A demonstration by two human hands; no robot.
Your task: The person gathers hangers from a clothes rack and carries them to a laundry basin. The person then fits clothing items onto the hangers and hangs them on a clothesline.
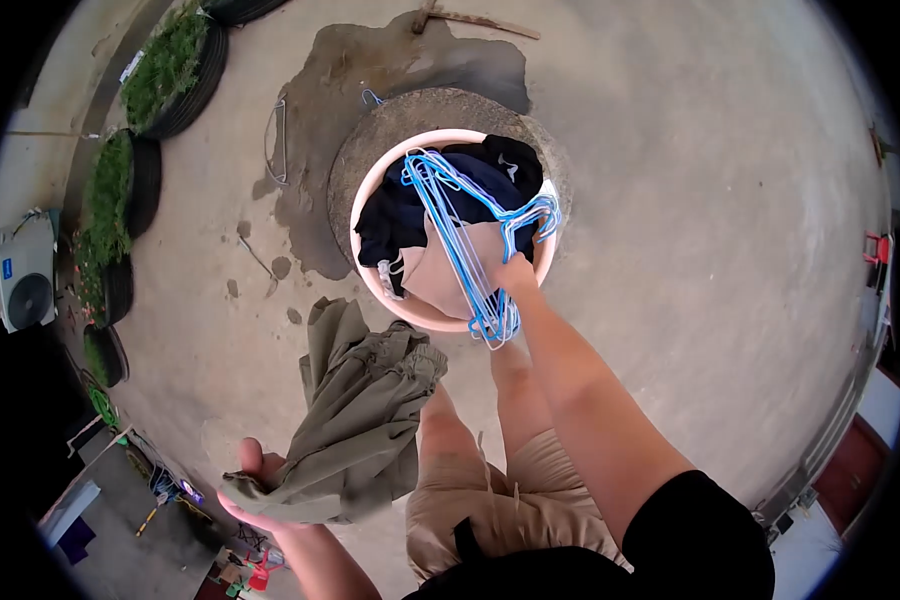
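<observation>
An olive-green garment (pixel 360 420) with a gathered waistband hangs over my left hand (pixel 260 485), whose fingers are curled round the cloth at the lower left. My right hand (pixel 515 272) reaches down to a bundle of blue and white hangers (pixel 455 240) and grips it at the basin's near right side. The hangers lie across a pale pink basin (pixel 370 185) full of clothes. Among these are dark garments (pixel 390 215) and a beige piece (pixel 445 270). Some of the hanger hooks stick out over the basin's rim.
The basin stands on a round stone slab (pixel 345 160) beside a wet patch (pixel 320 90) of the concrete floor. One loose hanger (pixel 278 140) lies to the left. Tyre planters (pixel 185 90) and an air-conditioner unit (pixel 28 275) line the left side. A wooden stick (pixel 485 24) lies beyond the slab.
</observation>
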